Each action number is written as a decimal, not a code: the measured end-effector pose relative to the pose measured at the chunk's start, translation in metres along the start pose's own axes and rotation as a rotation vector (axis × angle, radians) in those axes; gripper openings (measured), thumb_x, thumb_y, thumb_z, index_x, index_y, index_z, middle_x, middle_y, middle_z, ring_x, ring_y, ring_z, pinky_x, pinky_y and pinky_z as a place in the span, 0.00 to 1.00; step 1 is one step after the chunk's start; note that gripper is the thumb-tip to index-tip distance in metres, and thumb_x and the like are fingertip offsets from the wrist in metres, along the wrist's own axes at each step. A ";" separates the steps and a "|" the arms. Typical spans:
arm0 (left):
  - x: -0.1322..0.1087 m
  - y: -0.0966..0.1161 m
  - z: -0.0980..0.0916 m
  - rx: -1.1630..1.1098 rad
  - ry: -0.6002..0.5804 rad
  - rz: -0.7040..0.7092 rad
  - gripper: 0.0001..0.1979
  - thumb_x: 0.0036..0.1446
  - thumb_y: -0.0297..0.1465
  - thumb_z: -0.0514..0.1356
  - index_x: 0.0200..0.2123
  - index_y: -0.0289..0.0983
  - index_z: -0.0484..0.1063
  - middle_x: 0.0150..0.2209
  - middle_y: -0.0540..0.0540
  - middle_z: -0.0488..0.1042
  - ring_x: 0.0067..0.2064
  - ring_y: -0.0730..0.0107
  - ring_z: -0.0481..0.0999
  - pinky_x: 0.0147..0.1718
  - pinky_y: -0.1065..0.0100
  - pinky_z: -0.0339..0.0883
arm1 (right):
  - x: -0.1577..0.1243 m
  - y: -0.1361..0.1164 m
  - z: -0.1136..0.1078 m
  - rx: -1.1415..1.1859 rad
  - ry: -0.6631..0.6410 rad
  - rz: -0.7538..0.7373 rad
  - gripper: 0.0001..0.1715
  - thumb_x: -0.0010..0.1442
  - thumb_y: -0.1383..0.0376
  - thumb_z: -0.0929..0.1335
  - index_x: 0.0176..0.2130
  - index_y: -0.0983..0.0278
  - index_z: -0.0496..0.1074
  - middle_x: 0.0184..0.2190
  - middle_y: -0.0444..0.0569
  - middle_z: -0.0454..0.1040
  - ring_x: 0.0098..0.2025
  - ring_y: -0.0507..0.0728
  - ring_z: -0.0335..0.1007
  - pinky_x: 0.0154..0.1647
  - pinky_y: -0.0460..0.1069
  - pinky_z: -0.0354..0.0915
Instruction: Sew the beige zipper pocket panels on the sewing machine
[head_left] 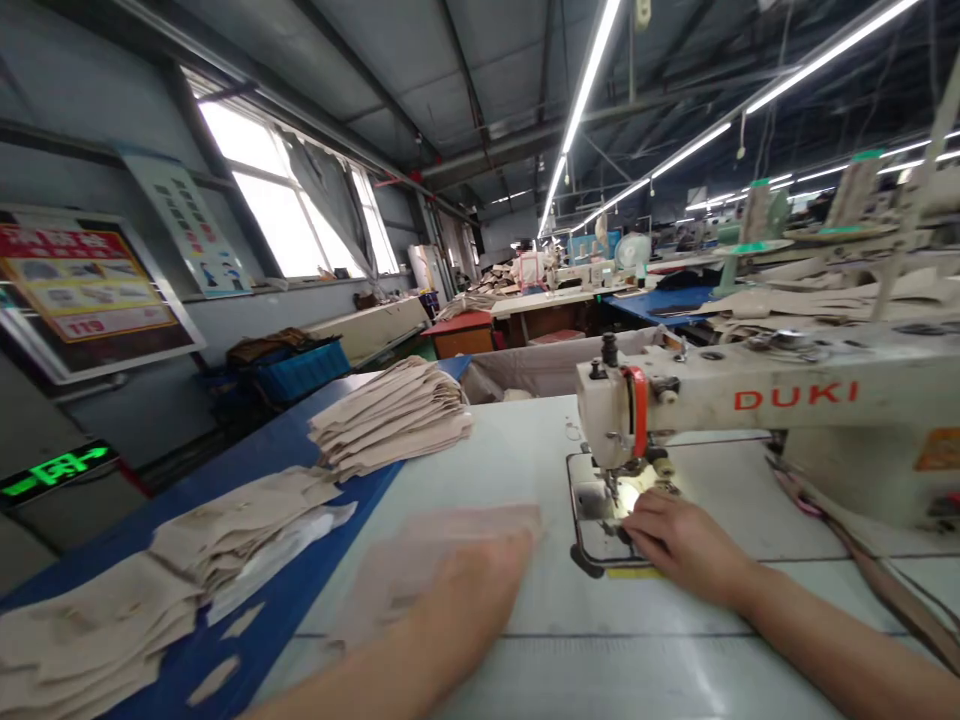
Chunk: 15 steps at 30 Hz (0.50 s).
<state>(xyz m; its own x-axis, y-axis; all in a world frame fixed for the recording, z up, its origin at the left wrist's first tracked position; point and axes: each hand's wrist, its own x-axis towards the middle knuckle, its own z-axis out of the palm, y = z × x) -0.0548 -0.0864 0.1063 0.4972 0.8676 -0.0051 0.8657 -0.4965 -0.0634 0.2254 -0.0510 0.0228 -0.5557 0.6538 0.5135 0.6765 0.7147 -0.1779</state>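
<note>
My left hand (484,585), smeared by motion, is closed at the right edge of a beige fabric piece (409,550). That piece is blurred along with the hand, over the pale sewing table left of the machine. At the sewing machine (697,400), my right hand (686,540) rests beside the lit needle and presser foot (616,488). Its fingers are pressed together near the metal needle plate (592,500); whatever they pinch is hidden. The machine head is off-white, with an orange-red part on its front and "DUKI" lettering.
A thick stack of beige fabric pieces (394,415) lies at the table's back left. More fabric piles (97,620) and scraps cover the blue surface (292,590). Scissors (799,490) and a dark strip (870,560) lie by the machine's arm. A blue crate (304,375) stands near the wall.
</note>
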 end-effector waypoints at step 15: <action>0.017 -0.014 0.064 -0.226 -0.023 0.176 0.31 0.66 0.47 0.50 0.68 0.44 0.56 0.68 0.44 0.55 0.67 0.52 0.59 0.65 0.51 0.56 | 0.007 -0.009 -0.007 -0.002 -0.012 -0.044 0.11 0.66 0.70 0.63 0.35 0.64 0.73 0.29 0.49 0.72 0.36 0.57 0.65 0.39 0.49 0.61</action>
<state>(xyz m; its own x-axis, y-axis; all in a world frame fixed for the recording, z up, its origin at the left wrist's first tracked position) -0.0628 -0.0631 0.0438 0.6421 0.7664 -0.0191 0.7581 -0.6311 0.1646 0.2192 -0.0549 0.0339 -0.5908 0.6245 0.5109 0.6520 0.7425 -0.1535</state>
